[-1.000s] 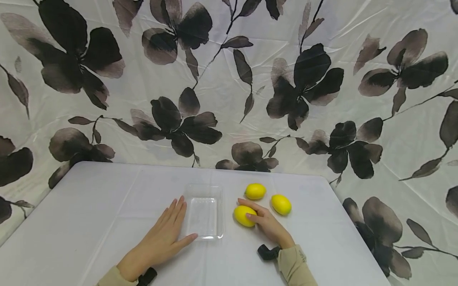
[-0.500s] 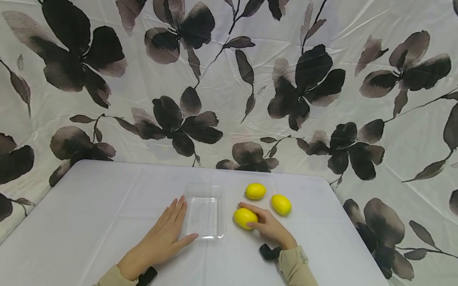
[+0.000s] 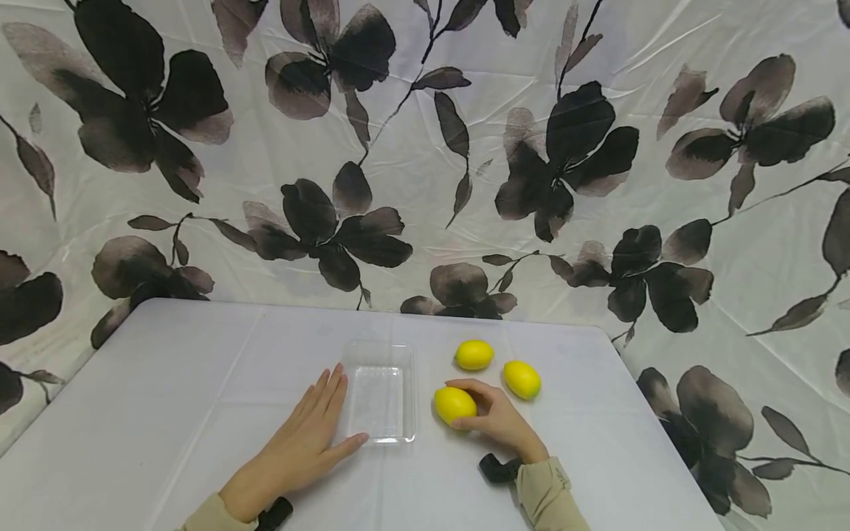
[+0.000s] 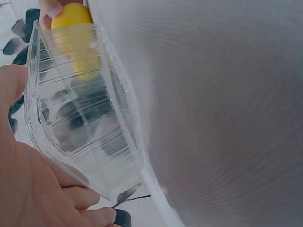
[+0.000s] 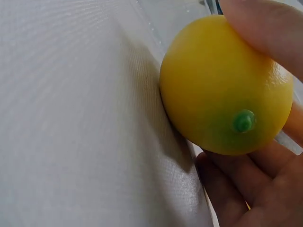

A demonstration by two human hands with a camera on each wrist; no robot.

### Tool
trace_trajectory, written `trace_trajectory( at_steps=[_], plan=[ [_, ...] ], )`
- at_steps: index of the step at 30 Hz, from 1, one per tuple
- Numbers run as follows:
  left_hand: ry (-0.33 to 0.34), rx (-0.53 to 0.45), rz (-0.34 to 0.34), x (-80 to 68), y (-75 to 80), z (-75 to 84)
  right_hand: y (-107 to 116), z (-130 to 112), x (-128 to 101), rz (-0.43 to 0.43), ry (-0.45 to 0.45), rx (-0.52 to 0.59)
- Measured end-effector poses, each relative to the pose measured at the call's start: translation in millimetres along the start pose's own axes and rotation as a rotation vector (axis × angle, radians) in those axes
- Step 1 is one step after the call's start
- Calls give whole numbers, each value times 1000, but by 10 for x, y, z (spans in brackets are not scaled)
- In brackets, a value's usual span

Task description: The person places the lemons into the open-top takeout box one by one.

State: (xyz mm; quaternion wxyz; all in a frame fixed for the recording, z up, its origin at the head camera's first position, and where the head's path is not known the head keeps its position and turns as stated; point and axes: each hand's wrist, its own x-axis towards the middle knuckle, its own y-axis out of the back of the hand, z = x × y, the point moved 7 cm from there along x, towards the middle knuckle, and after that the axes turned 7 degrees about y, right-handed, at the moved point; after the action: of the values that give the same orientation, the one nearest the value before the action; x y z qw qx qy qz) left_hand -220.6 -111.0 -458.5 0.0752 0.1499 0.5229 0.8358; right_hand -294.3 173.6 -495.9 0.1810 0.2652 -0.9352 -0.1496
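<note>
My right hand (image 3: 499, 419) has its grip curled round the nearest lemon (image 3: 454, 404), thumb on the near side and fingers over the top, and the fruit sits on the counter (image 3: 199, 369) just right of the clear tray (image 3: 379, 391). In the right wrist view the lemon's (image 5: 226, 87) green stem end faces the camera and only a fingertip and the lower fingers touch its skin, so I judge the hold to be light. A round, smooth fruit could roll out of such a grip if I lift too fast or squeeze off-centre, and it would then run across the cloth

My left hand (image 3: 302, 441) lies flat with fingers spread, its thumb touching the tray's near edge and its fingers along the left wall. The tray (image 4: 80, 118) is thin, clear plastic; if my palm lets up it may skid or tip when something knocks its rim. Its low wall stands between the lemon and the tray floor, so a lemon carried too low could catch it

Two more lemons, one further back (image 3: 474, 355) and one to the right (image 3: 522, 379), lie close behind my right hand; a backward swing of the wrist might nudge them. Open cloth lies to the left and in front of me, while the counter's right edge is nearer, and a loose lemon could drop off there
</note>
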Motion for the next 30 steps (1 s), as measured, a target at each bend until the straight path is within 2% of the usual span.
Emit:
trace_trajectory(
  at_steps=[9, 21, 26, 30],
  plan=[
    [1, 6, 14, -5, -1, -16, -10, 23, 0, 64, -82, -2],
    [-4, 6, 16, 16, -5, -16, 91, -81, 92, 146, -111, -16],
    [-2, 3, 9, 20, -8, -9, 145, -180, 204, 167, -85, 9],
    [-4, 4, 11, 16, -2, 3, 184, -325, 293, 178, -10, -1]
  ],
)
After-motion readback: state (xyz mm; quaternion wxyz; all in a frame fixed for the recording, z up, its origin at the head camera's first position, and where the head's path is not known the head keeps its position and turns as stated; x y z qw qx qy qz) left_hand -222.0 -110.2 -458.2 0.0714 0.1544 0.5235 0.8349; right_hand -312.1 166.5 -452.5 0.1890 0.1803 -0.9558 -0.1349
